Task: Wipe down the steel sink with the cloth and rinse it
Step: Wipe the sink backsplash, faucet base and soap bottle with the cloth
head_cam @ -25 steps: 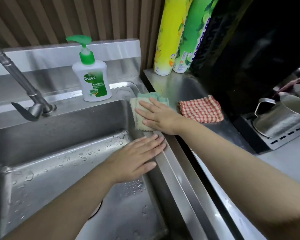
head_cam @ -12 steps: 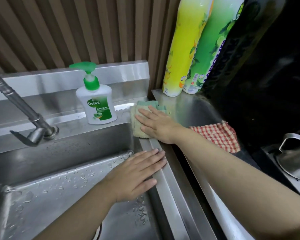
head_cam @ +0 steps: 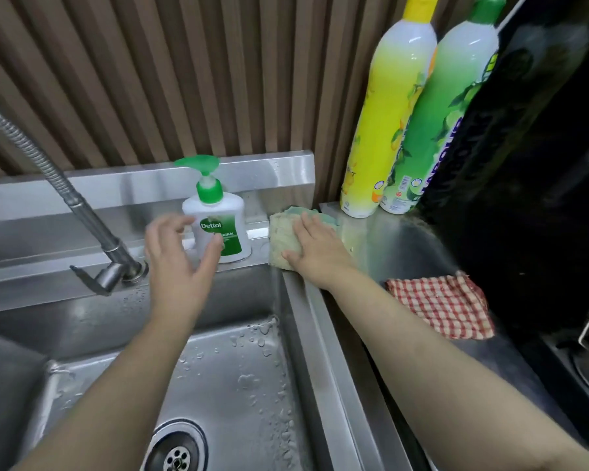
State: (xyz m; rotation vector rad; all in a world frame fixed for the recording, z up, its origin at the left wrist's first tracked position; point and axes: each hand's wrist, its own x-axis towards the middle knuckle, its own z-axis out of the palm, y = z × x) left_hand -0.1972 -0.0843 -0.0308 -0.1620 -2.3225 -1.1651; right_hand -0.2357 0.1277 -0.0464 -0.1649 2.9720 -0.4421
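At the sink's (head_cam: 82, 334) far corner, cloth (head_cam: 283, 239) beneath flat right-hand fingers (head_cam: 306, 229); left-hand fingers (head_cam: 152, 237) spread, empty, near soap bottle (head_cam: 232, 215)

Steel sink and the counter beside it, with what rests on them.

I see the steel sink (head_cam: 65, 321) filling the lower left of the frame, its basin wet with drops and a drain (head_cam: 177, 453) at bottom centre. On its back ledge, centre left, the faucet (head_cam: 91, 220) is fixed and a soap pump bottle (head_cam: 225, 232) stands upright. The cloth (head_cam: 281, 239) lies on the ledge's right corner. Right of centre, the steel counter (head_cam: 408, 246) carries a yellow bottle (head_cam: 391, 113) and a green bottle (head_cam: 449, 113) side by side at the top, and a red checked cloth (head_cam: 446, 307) lower down.
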